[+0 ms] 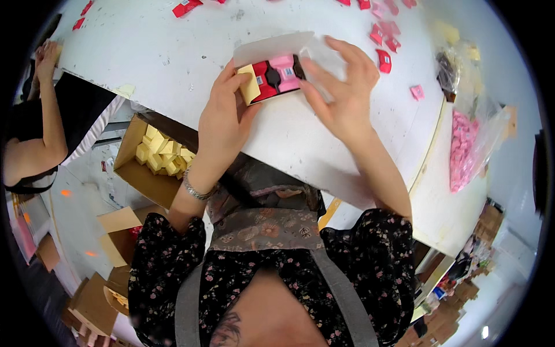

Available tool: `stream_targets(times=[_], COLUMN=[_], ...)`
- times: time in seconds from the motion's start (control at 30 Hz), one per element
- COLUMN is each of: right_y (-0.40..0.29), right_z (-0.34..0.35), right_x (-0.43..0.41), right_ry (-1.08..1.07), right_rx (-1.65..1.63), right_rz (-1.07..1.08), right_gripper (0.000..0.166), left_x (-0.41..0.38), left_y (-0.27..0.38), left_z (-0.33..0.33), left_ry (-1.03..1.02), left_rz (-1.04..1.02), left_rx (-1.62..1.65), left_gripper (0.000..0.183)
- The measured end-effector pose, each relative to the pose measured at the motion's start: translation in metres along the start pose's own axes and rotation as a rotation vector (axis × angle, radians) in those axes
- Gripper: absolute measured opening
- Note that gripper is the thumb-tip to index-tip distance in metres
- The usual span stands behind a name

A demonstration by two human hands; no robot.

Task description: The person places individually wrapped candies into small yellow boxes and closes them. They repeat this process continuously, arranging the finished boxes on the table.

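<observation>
My left hand (230, 106) grips the left end of a small open box (277, 96), its thumb on a pale yellow end flap or card (249, 85). Inside the box, a red wrapped packet (263, 81) and a pink wrapped packet (285, 73) sit side by side in a dark insert. The white lid (274, 47) stands raised along the far side. My right hand (340, 84) is at the box's right end with spread fingers, beside a translucent flap or sheet (326, 56); whether it touches the box is hard to tell.
Red packets (384, 61) and a pink packet (417, 92) lie scattered on the white table (303, 160). At the right is a plastic bag of pink packets (464, 147). A cardboard box (125, 173) of pale yellow pieces (162, 152) stands below the table's left edge. Another person's arm (51, 108) is at far left.
</observation>
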State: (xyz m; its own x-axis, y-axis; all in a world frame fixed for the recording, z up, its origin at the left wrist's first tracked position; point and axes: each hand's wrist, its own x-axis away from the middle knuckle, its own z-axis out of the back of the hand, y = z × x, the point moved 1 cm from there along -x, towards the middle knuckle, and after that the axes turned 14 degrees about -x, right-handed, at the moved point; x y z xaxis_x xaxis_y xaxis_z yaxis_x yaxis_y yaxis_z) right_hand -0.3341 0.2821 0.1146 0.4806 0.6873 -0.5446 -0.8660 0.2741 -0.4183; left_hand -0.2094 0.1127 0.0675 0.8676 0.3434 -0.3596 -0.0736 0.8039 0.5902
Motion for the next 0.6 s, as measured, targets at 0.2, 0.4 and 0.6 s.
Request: stream_targets(times=[0.2,0.4,0.6], right_y=[0.025,0.015,-0.02], right_z=[-0.02,-0.032,-0.041], right_x=[0.0,0.011,-0.003], right_ry=[-0.184,-0.128,-0.117], right_rx=[-0.339,-0.52,-0.722], right_rz=[0.134,0.346,-0.014], right_gripper=[0.047,0.022,0.02], left_x=[-0.025,-0.032,-0.027], left_y=[-0.025,-0.039,-0.039], left_z=[0.028,0.034,0.029], left_ry=[-0.173,-0.227,-0.255], left_rz=[-0.165,-0.108,0.037], left_rx=[0.088,0.427,0.638], left_gripper=[0.044,0.015,0.025])
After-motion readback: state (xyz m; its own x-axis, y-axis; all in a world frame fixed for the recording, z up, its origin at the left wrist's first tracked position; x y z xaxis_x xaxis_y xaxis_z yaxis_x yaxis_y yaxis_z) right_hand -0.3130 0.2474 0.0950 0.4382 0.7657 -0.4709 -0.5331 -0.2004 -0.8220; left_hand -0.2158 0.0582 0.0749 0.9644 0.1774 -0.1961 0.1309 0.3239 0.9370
